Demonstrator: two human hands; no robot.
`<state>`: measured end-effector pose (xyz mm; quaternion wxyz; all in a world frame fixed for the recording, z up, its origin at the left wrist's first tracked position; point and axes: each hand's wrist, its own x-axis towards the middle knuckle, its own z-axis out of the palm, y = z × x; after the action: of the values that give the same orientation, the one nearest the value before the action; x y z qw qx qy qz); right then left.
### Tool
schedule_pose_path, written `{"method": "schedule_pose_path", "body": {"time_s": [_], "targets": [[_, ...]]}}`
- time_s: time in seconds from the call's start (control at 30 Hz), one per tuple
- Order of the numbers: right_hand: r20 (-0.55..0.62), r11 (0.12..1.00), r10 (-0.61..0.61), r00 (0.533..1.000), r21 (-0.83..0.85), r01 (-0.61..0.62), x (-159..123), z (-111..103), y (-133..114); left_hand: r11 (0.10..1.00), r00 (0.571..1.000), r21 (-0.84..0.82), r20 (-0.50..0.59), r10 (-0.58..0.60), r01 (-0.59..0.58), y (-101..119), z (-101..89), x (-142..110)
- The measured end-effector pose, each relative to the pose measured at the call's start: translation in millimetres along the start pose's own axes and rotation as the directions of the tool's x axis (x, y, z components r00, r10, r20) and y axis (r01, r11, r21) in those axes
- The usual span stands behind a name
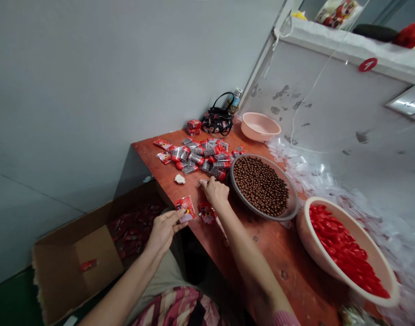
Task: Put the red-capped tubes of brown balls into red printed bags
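I have the left hand (164, 228) clamped on a small, flat, red printed packet (185, 209), thumb and fingers pinching it just over the near edge of the reddish-brown wooden table (275, 244). The right hand (216, 192) is apart from it, fingers curled low over the tabletop beside a small, clear, shiny item (203, 183); from here I can't tell whether they are closed on it. A second red printed packet (207, 213) lies under the right wrist, near the first.

Just right of that hand I see a round grey plastic basin (293, 206), heaped with glossy brown balls (261, 185). Nearer me on the right, a larger pale pink plastic basin (304, 222) holds shiny red plastic pieces (343, 253). Loose translucent plastic pieces (363, 213) spread behind both basins. Another pale pink plastic basin (259, 127) sits at the far end.

Beyond the right hand lies a pile of clear, red-ended containers (193, 158) with dark contents. Down on my left, an open brown cardboard box (54, 262) holds many red packets (135, 231), dim in shadow, with one lying apart on a cardboard panel.
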<state>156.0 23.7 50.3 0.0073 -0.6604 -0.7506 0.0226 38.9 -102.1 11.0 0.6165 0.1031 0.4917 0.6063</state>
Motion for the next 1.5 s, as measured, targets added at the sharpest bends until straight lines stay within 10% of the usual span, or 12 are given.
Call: {"method": "schedule_pose_path", "body": {"time_s": [0.23, 0.47, 0.67, 0.97, 1.03, 1.23, 1.5], "targets": [[0.061, 0.968, -0.249, 0.966, 0.005, 0.25, 22, 0, -6, 0.985, 0.997, -0.172, -0.081, -0.018, 0.004, 6, -17.8, 7], [-0.125, 0.995, -0.092, 0.988, 0.027, 0.096, 16, -1, -27, 0.967, 0.997, -0.253, -0.079, 0.02, -0.04, 10, -18.9, 8], [-0.053, 0.995, -0.061, 0.997, 0.074, 0.065, 21, 7, -52, 0.971, 0.996, -0.233, -0.084, 0.038, -0.057, 13, -19.6, 7], [0.073, 0.949, -0.092, 0.993, 0.307, 0.065, 18, -3, -23, 0.921, 0.981, -0.388, -0.187, -0.05, -0.027, 13, -15.9, 15], [0.028, 0.841, -0.119, 0.992, 0.534, 0.086, -1, -1, -14, 0.91, 0.982, -0.413, -0.178, -0.068, -0.011, 13, -14.0, 14], [0.089, 0.147, -0.213, 0.973, 0.987, -0.059, -90, 3, -2, 0.891, 0.991, -0.454, -0.125, -0.057, -0.006, 10, -5.5, 15], [0.111, 0.08, -0.123, 0.986, 0.992, -0.102, -129, 23, 2, 0.91, 1.0, -0.414, 0.014, -0.01, 0.015, 2, 23.1, 5]]}}
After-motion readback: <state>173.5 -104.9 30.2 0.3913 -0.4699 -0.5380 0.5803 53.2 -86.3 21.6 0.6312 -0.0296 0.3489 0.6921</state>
